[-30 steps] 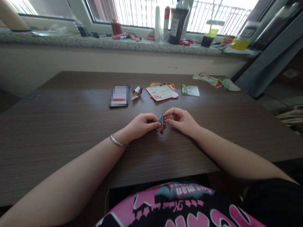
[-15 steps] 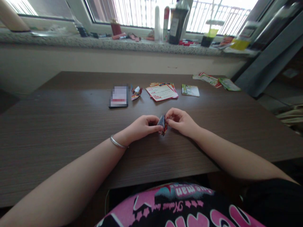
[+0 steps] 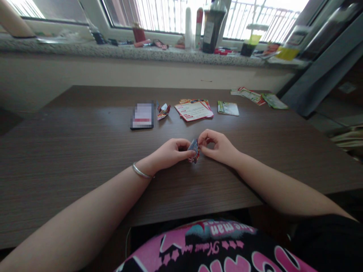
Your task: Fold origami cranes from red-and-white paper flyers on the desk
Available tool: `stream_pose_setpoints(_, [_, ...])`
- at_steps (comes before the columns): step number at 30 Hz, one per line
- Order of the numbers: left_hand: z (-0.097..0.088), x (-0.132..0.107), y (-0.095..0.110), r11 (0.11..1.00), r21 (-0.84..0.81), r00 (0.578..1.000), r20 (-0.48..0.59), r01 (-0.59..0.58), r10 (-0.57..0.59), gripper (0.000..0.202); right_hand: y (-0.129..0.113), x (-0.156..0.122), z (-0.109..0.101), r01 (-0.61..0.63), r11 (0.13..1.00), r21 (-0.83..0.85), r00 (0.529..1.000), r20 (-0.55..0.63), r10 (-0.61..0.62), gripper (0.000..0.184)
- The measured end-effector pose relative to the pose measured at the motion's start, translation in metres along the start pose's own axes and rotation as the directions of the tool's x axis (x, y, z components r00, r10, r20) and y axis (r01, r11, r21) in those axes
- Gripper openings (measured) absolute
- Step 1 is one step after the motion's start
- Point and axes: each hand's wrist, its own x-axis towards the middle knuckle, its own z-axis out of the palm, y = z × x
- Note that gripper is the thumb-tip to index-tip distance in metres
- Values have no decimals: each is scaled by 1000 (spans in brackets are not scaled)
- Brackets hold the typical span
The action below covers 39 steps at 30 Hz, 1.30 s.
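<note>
The left hand, with a thin bracelet on its wrist, has its fingers curled and pinches the left edge of the folded paper between thumb and forefinger. The folded paper stands between the fingertips of both hands, low over the table; whether its lower corner touches the wood, I cannot tell. The right hand pinches the right edge in the same way, and its other fingers are bent loosely.

The piece seems very light and thin, stiff only along its creases, so it probably crushes or springs open easily. The best hold is on the folded edges, close to the fingertips, with little pressure. It is small, glossy and many-layered, printed in grey-blue, red and yellow.

Beyond the fingers lie a dark card, a second folded piece and some leaflets.
</note>
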Motion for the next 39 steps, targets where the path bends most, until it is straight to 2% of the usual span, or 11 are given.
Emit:
stream_pose_setpoints(4, [1,1,-2,1000,-4,1000,15,0,0,25,-1,1,-4,134,978,-157,991,19,-133,8])
stream_pose_setpoints(10, [2,2,-4,997,81,1000,3,-16,15,31,-5,3,-5,198,950,-242,980,29,-197,8])
stream_pose_setpoints(21, [9,0,2,995,-99,997,-81,-30,22,21,0,0,-5,249,933,-261,968,29,-250,7])
stream_pose_setpoints(30, [13,2,4,976,-218,993,-114,-6,-20,18,0,1,-4,221,947,-234,975,18,-223,5])
stream_pose_setpoints(39, [16,1,6,978,-208,990,-136,2,-31,20,2,0,-1,231,939,-255,972,19,-234,6])
